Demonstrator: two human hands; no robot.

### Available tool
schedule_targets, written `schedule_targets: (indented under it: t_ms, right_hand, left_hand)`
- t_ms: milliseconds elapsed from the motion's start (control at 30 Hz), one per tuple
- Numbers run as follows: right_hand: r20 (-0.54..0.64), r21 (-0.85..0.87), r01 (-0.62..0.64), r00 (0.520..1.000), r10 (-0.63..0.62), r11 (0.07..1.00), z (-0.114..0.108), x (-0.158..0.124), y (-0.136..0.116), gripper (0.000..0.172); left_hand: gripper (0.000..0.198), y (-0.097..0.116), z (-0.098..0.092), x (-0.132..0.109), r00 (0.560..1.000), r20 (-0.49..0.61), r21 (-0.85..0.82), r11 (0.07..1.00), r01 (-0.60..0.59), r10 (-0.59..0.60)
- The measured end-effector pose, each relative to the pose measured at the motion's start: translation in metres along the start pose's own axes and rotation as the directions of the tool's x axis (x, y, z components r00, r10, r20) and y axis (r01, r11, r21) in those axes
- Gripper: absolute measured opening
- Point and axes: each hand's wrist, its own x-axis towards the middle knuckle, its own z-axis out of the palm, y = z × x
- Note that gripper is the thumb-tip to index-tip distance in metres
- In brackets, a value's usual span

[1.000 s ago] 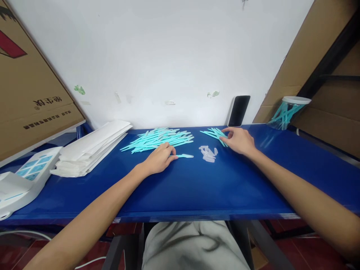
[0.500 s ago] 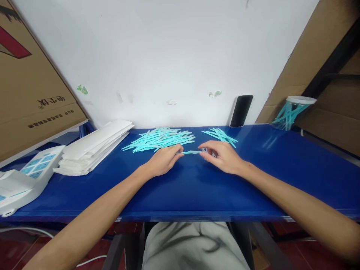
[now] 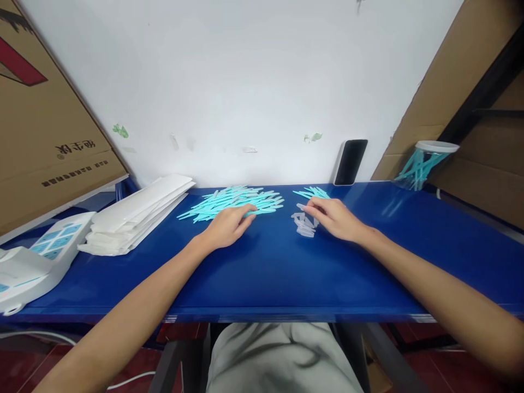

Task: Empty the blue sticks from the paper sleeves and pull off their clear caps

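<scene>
The left hand (image 3: 226, 226) lies low on the blue worktop (image 3: 286, 273). Its fingers are stretched out and loosely apart, with the tips resting on the near edge of the big pile of turquoise sticks (image 3: 231, 200). It is clamped on nothing that shows.

The right hand (image 3: 334, 218) sits just right of the small heap of clear caps (image 3: 303, 224). Its fingers curl toward the heap, and the forefinger and thumb touch its upper edge. Whether they already pinch 1 cap I cannot tell, as the caps are see-through and small. A second, smaller bunch of turquoise sticks (image 3: 311, 192) lies just behind this hand, near the wall.

To my eye, the work in hand is drawing 1 stick from the pile while the other hand takes 1 cap. It goes best if the left fingertips slide a single stick clear of the edge rather than dig into the middle, where the sticks cross and would drag their neighbours along. The right hand does well to take a cap from the rim of the heap with a light pinch, since the caps look slick and easy to scatter.

A stack of white sleeves (image 3: 135, 214) lies to the left, well apart. A dark phone (image 3: 349, 161) leans on the wall, and a clear jar (image 3: 423, 164) of sticks stands far right.
</scene>
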Motion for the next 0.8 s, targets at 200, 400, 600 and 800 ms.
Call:
schedule_targets:
  t_ms: [200,400,600,800]
  right_hand:
    - [0.12,-0.106,-0.051,0.991,0.064,0.993,0.004,0.0,0.013,0.043]
    - [-0.013,-0.183,-0.11,0.994,0.11,0.977,0.0,0.002,0.003,0.051]
    - [-0.038,-0.116,-0.003,0.999,-0.001,0.993,0.016,-0.001,-0.02,0.045]
    - [0.02,-0.102,0.102,0.995,-0.1,0.99,0.025,-0.007,-0.038,0.035]
  left_hand:
    - [0.037,-0.003,0.003,0.002,0.993,0.053,-0.062,0.993,-0.105,0.108]
    - [0.049,0.018,0.008,0.003,0.998,-0.031,-0.313,0.949,0.034,-0.046]
    - [0.054,0.028,0.012,0.005,0.972,-0.133,-0.594,0.801,0.077,-0.193]
    - [0.055,0.035,0.018,0.01,0.976,0.027,-0.873,0.47,0.129,-0.217]
